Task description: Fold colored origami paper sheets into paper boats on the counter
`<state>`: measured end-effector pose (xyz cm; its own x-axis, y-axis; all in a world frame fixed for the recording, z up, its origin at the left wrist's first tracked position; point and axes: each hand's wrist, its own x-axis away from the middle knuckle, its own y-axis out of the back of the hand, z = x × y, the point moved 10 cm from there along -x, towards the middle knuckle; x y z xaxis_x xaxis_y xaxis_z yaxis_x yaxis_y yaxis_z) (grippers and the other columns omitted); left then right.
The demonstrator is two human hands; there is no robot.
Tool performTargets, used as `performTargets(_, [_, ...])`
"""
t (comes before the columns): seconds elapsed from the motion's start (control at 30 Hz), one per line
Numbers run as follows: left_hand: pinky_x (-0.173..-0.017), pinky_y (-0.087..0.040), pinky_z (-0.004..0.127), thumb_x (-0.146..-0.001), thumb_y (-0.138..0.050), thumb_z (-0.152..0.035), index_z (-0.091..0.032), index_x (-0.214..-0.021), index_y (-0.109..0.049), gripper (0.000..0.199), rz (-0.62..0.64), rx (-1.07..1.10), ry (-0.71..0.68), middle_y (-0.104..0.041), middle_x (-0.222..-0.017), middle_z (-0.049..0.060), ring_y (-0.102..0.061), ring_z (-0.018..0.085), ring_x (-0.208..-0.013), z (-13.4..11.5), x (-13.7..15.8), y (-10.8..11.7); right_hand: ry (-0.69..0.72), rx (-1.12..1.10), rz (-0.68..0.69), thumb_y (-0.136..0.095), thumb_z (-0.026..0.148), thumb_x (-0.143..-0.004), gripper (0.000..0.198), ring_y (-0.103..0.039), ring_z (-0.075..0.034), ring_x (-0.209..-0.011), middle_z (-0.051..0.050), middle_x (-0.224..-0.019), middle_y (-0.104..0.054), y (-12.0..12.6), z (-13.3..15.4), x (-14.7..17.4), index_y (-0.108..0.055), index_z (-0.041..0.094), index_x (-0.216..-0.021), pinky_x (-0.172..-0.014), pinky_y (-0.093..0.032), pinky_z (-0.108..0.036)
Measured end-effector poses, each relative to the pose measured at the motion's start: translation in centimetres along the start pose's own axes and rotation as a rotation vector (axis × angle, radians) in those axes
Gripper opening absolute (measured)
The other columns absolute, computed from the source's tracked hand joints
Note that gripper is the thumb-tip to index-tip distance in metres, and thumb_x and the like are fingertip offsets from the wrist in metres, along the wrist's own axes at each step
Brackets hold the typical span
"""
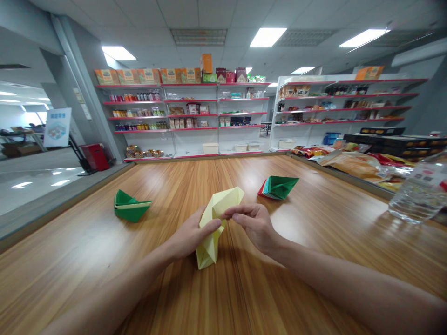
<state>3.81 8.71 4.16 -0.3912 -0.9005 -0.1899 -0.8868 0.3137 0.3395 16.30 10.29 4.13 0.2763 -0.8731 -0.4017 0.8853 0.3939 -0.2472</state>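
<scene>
A pale yellow folded paper (225,202) stands tilted above the middle of the wooden table, its creased panels partly spread. My left hand (188,236) grips it from the left, thumb across the front and the fingers hidden behind. At its right edge, my right hand (257,227) has thumb and fingertips pinched together on the paper. A green folded paper boat (132,211) with a pale yellow layer inside rests on the table to the left. Beyond my right hand lies a stack of folded papers (281,187), green in front with blue, white and red layers.
The wooden table (87,279) has a raised edge on its left. At the right stand a clear plastic bottle (419,190), packaged snacks (352,165) and black boxes (391,144). Stocked shelves (193,114) line the back, with a sign board (57,128) at the left.
</scene>
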Motion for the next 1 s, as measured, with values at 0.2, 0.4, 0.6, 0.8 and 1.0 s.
performTargets(0.2, [-0.077,-0.042,0.032,-0.083,-0.056,-0.047,-0.016,-0.119,-0.058,0.048,-0.033,-0.061,0.066,-0.064,-0.107,0.010,-0.057,0.026,-0.094,0.2,-0.1,0.3,0.038,0.084,-0.051,-0.067,0.019,-0.076,0.011,-0.065,-0.018,-0.082,-0.005,-0.084,-0.074,0.3,0.7,-0.1,-0.076,0.019,-0.082,-0.083,-0.048,-0.035])
performTargets(0.4, [-0.077,-0.042,0.033,-0.069,-0.073,-0.043,-0.016,-0.116,-0.058,0.056,-0.193,-0.126,0.020,-0.065,-0.106,0.010,-0.059,0.028,-0.094,-0.3,0.1,2.2,0.015,0.056,-0.107,-0.070,0.018,-0.071,0.008,-0.064,-0.017,-0.077,-0.004,-0.079,-0.073,0.9,0.3,-0.3,-0.075,0.019,-0.077,-0.079,-0.047,-0.033])
performTargets(0.6, [-0.084,-0.042,0.034,-0.071,-0.072,-0.044,-0.012,-0.118,-0.054,0.059,-0.186,0.111,0.065,-0.061,-0.115,0.015,-0.057,0.028,-0.103,0.7,-0.1,2.1,-0.100,-0.162,-0.114,-0.073,0.013,-0.059,0.011,-0.059,-0.014,-0.068,-0.003,-0.069,-0.068,0.9,-0.8,-0.6,-0.073,0.015,-0.071,-0.071,-0.046,-0.029])
performTargets(0.8, [-0.075,-0.045,0.034,-0.078,-0.066,-0.043,-0.010,-0.105,-0.056,0.045,-0.074,0.632,0.238,-0.064,-0.095,0.012,-0.060,0.022,-0.082,2.5,0.3,-1.1,-0.137,-0.283,-0.098,-0.079,0.013,-0.059,0.022,-0.056,-0.010,-0.069,0.002,-0.071,-0.061,0.5,-1.3,-0.6,-0.066,0.016,-0.076,-0.069,-0.046,-0.023])
performTargets(1.0, [-0.069,-0.045,0.031,-0.078,-0.061,-0.050,-0.013,-0.111,-0.056,0.050,0.061,0.733,0.362,-0.064,-0.095,0.011,-0.060,0.021,-0.079,3.1,1.0,-3.4,-0.143,-0.319,-0.094,-0.081,0.017,-0.061,0.031,-0.058,-0.010,-0.068,0.004,-0.073,-0.059,-0.1,-1.2,-0.3,-0.052,0.018,-0.073,-0.064,-0.048,-0.022])
